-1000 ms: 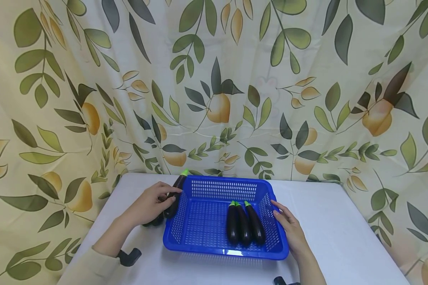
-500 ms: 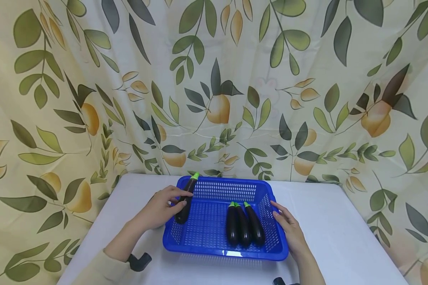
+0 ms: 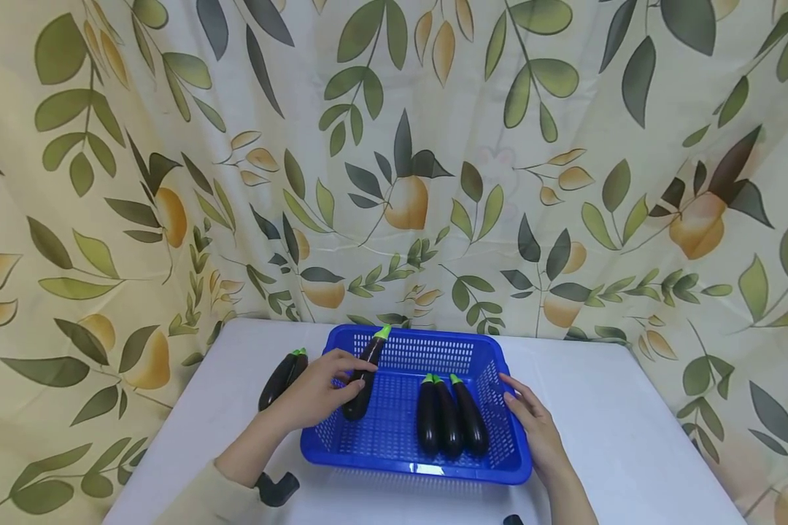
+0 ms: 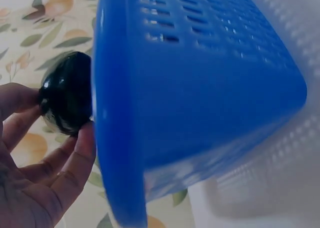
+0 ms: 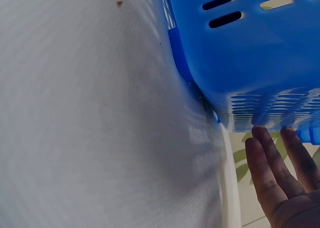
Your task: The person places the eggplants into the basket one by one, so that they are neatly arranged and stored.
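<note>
My left hand (image 3: 325, 390) grips a dark purple eggplant (image 3: 366, 383) with a green stem, tilted over the left part of the blue plastic basket (image 3: 394, 467). The left wrist view shows the eggplant's rounded end (image 4: 67, 93) between thumb and fingers, beside the basket's rim (image 4: 117, 118). Three eggplants (image 3: 449, 419) lie side by side in the basket's right half, stems away from me. My right hand (image 3: 538, 430) rests against the basket's right side. Its fingers look fairly straight in the right wrist view, with the fingertips (image 5: 260, 133) at the outer wall.
More eggplants (image 3: 281, 379) lie on the white table (image 3: 604, 408) left of the basket, partly hidden by my left hand and forearm. A patterned curtain (image 3: 394, 182) hangs behind the table. Dark wrist-worn pieces show near the left wrist (image 3: 277, 488).
My left hand has carried the eggplant rightward, from the basket's left edge to above its inside. The eggplants on the table's left show more now. My right hand and the basket stay put.
</note>
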`<state>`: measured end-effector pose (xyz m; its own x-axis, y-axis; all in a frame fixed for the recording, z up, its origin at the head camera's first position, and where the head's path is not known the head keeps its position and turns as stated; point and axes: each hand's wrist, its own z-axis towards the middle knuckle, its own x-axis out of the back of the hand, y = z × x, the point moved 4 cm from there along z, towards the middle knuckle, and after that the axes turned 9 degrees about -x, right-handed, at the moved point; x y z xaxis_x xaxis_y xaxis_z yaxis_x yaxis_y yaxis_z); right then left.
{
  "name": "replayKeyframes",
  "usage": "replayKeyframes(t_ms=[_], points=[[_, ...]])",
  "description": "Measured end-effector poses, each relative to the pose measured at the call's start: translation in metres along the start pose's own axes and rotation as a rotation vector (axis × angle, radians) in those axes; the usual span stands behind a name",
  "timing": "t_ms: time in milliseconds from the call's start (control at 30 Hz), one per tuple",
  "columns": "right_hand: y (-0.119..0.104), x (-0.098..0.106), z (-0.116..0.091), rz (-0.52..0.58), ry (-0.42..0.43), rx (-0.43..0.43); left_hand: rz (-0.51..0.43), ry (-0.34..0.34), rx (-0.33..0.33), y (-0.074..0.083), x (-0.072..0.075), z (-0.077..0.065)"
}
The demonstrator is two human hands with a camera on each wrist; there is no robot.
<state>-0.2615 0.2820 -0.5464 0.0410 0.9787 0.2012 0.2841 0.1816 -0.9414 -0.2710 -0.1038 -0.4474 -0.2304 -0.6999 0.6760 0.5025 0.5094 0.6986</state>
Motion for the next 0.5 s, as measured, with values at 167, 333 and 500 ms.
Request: replayKeyframes(t_ms=[167,333,500], points=[[0.002,0.0,0.0,-0.001,-0.004,-0.001,-0.016,-0.015,0.017,0.003,-0.009,0.003],[0.002,0.001,0.001,0.002,-0.006,-0.005,-0.028,-0.024,0.019,0.003,-0.018,0.005],[0.002,0.001,0.001,-0.004,-0.009,-0.015,-0.044,-0.031,0.018,0.003,-0.026,0.007]])
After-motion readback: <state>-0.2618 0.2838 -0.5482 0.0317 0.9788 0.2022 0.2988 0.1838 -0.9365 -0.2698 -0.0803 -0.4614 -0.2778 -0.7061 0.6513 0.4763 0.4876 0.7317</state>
